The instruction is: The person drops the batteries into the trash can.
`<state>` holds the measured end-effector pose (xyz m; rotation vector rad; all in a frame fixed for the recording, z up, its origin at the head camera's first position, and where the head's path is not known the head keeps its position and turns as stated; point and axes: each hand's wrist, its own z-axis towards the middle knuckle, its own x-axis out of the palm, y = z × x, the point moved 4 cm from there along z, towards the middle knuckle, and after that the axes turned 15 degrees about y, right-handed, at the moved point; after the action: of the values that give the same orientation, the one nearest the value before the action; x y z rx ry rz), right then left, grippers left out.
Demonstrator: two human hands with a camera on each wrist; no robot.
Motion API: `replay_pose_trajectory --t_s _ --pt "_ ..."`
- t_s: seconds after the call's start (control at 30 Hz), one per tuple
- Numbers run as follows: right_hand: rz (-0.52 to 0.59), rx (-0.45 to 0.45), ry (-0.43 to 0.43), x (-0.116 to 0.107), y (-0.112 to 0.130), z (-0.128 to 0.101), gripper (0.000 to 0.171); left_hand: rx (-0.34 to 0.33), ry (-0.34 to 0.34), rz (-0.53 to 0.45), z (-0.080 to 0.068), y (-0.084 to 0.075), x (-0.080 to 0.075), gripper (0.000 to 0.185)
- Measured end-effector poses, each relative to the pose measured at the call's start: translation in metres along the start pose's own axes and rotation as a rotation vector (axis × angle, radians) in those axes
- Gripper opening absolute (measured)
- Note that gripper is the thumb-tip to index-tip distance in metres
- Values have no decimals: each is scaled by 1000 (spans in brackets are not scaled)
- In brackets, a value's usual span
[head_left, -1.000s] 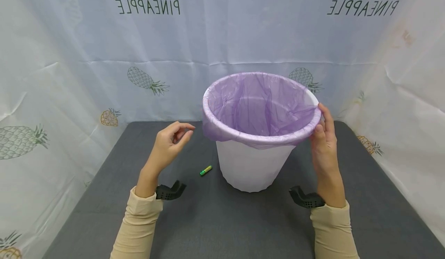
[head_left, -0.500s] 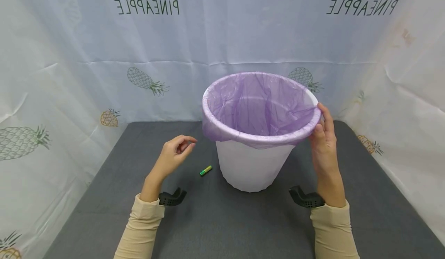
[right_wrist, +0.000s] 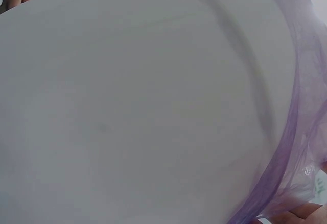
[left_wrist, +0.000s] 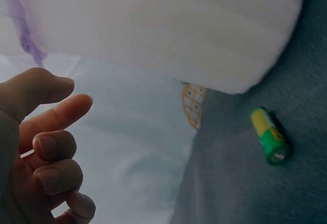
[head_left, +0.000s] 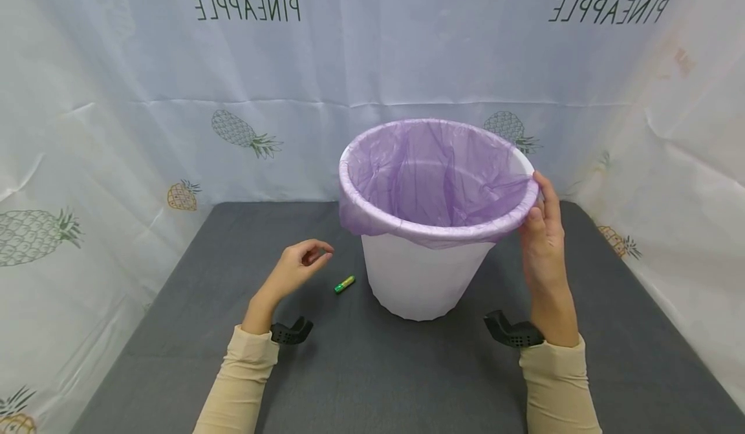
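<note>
A white trash can (head_left: 423,279) stands on the dark table, lined with a purple plastic bag (head_left: 436,188) folded over its rim. My right hand (head_left: 544,246) holds the rim at the right, its thumb and index fingertip against the bag's edge. Only part of that hand's fingers (right_wrist: 301,214) shows in the right wrist view. To the left of the can lies a green and yellow battery (head_left: 345,284). My left hand (head_left: 298,267) hovers just left of the battery, fingers loosely curled with nothing between them. The left wrist view shows the battery (left_wrist: 271,136) apart from that hand.
A dark grey table (head_left: 407,382) spreads under everything. White curtains (head_left: 314,59) with pineapple prints close off the back and both sides. A black wrist mount (head_left: 292,331) sits on the left forearm, another mount (head_left: 512,330) on the right.
My left hand has come down and to the right, from beside the can's rim towards the battery. My right hand, the can and the battery have stayed in place.
</note>
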<state>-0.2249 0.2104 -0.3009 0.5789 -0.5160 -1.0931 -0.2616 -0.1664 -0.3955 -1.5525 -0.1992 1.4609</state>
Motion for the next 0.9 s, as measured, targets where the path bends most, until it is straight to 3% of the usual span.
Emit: replay_pose_trajectory --t_s 0.3,0.57,0.9 --pt "-4 0 6 1 0 1 48 -104 101 -39 2 28 14 21" --pt "-11 3 7 1 -1 -1 47 -162 166 -27 2 42 22 21" --pt "-20 4 3 0 -1 -1 48 -180 232 22 3 47 31 24"
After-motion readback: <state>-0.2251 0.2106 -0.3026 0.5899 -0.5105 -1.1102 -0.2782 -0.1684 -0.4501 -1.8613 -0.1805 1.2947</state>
